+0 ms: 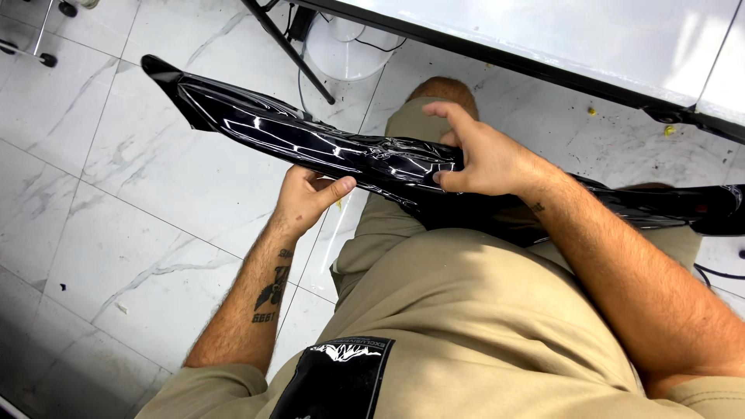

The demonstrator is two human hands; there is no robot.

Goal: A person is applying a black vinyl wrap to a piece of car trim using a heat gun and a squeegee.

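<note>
A long glossy black panel, tapered to a point at the upper left, lies across my lap and runs off to the right edge. My left hand grips its lower edge from beneath, thumb pressed on the near side. My right hand rests on top of the panel near its middle, thumb under the edge and fingers spread above it. The panel's right part is partly hidden behind my right forearm.
A white marble-tiled floor lies below. A white table edge with a black leg crosses the top. A white round base with cables stands under it. Chair casters sit at the upper left.
</note>
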